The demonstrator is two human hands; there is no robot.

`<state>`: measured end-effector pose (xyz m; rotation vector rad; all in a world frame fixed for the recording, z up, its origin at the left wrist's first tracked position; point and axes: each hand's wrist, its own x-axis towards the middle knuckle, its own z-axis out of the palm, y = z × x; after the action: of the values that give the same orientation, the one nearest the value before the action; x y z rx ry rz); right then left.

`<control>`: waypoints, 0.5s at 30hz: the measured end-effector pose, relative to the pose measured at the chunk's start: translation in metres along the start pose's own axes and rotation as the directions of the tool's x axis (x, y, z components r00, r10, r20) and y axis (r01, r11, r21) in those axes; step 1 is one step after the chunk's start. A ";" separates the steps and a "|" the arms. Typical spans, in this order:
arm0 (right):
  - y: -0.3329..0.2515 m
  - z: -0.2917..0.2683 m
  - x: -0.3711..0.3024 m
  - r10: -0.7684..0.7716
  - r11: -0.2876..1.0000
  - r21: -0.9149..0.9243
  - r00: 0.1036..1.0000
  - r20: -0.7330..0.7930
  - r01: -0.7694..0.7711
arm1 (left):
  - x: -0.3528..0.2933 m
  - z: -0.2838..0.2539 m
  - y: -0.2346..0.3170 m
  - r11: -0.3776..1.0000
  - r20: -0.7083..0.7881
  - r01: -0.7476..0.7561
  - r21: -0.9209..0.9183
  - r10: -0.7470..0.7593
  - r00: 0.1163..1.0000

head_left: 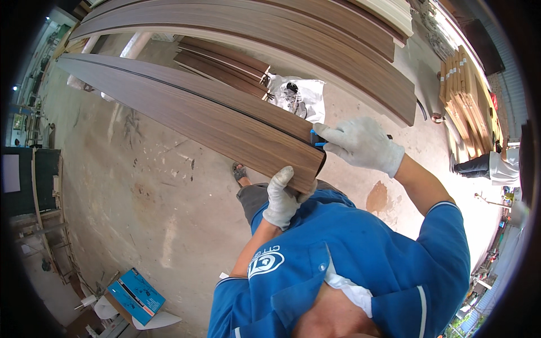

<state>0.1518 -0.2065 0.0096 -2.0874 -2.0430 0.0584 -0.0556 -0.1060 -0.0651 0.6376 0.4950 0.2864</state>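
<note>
A long brown wood-grain profile with a dark groove along it runs from the far left to my body. At its near corner my gloved left hand is closed around the edge, thumb on the top face. My gloved right hand is closed on a small blue-and-black tool, which touches the profile's end at the groove. Most of this tool is hidden by the fingers, so its exact kind cannot be told. Both gloves are white.
More long brown profiles lie beyond, with shorter ones lower down beside a white plastic bag. Wooden boards lean at the right, near another person. A blue box sits at the lower left.
</note>
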 end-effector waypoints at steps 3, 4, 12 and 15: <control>0.004 0.001 -0.010 0.017 0.997 0.078 1.000 -0.020 -0.016 | 0.000 -0.002 0.003 1.000 0.053 0.013 -0.028 -0.011 0.999; 0.004 0.003 -0.014 0.095 0.971 0.224 0.994 -0.052 -0.081 | 0.000 -0.004 0.004 0.999 0.080 0.028 -0.032 -0.025 0.996; -0.027 0.041 -0.035 0.519 0.390 0.833 0.841 0.153 -0.392 | -0.006 -0.024 -0.001 0.986 0.016 -0.074 0.146 0.072 0.997; -0.040 0.056 -0.035 0.637 0.059 0.925 0.728 0.254 -0.375 | -0.014 -0.041 0.045 0.511 0.202 -0.146 0.847 -0.055 0.978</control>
<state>0.1013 -0.2336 -0.0421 -1.6281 -0.5313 0.9005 -0.0940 -0.0566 -0.0602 1.6711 0.3963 -0.0143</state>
